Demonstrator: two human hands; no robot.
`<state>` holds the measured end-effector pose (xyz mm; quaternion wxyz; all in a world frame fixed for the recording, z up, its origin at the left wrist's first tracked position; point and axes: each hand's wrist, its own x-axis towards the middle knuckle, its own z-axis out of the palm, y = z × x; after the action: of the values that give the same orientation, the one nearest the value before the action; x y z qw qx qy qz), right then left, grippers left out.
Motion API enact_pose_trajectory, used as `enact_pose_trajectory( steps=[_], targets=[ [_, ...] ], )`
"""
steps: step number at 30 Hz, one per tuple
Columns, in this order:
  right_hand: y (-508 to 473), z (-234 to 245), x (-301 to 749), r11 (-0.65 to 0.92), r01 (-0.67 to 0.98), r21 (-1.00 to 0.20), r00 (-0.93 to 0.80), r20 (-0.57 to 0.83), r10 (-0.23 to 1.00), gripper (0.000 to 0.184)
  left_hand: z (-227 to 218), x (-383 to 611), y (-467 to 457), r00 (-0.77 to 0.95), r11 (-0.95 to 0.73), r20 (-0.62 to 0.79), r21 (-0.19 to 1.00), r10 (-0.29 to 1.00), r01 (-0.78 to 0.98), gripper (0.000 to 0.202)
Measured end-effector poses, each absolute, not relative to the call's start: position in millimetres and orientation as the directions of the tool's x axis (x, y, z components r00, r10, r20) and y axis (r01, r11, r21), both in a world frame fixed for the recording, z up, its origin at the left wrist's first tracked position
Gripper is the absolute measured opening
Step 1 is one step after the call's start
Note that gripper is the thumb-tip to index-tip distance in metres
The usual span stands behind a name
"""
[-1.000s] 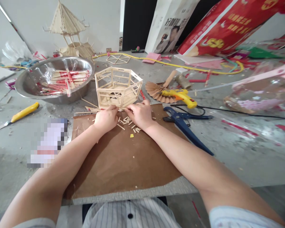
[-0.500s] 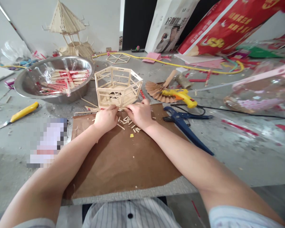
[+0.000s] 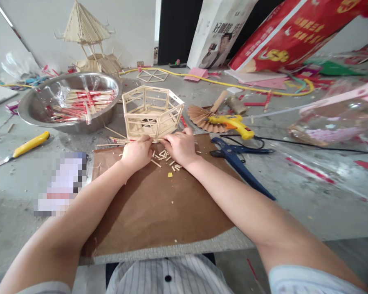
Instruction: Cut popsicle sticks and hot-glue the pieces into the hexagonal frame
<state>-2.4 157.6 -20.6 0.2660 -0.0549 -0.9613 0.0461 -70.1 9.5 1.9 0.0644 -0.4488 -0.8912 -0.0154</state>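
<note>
A hexagonal frame of thin wooden sticks [image 3: 155, 118] stands on the table just beyond the brown sheet [image 3: 159, 216]. At its lower front edge my left hand [image 3: 137, 153] is closed, thumb and fingers pinched together at the left. Close by on the right, my right hand [image 3: 180, 148] pinches the same bottom edge. The fingertips partly hide that edge, and whether a loose stick is also between them I cannot make out. Short cut stick pieces [image 3: 164, 155] lie scattered on the sheet between the hands. Longer sticks [image 3: 113, 144] rest left of my left hand.
Left stand a metal bowl [image 3: 24, 106] of sticks, a yellow utility knife [image 3: 32, 145] and a blurred-out phone [image 3: 61, 179]. Right lie blue cutters [image 3: 233, 155], a yellow glue gun [image 3: 236, 122] and a paper fan [image 3: 202, 116]. A stick pagoda [image 3: 87, 30] rises behind.
Both hands and the stick frame stay where they were. At the right, the clear plastic with a red strip has shifted slightly.
</note>
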Motion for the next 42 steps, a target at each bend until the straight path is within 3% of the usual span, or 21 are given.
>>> enact_pose_trajectory(
  steps=[42],
  targets=[
    [160.5,-22.2,-2.2,0.992,0.053,-0.112,-0.787,0.607,0.110,0.042,-0.3,-72.6,8.6,-0.567,0.581,0.159,-0.060,0.808,0.812,0.037]
  ],
)
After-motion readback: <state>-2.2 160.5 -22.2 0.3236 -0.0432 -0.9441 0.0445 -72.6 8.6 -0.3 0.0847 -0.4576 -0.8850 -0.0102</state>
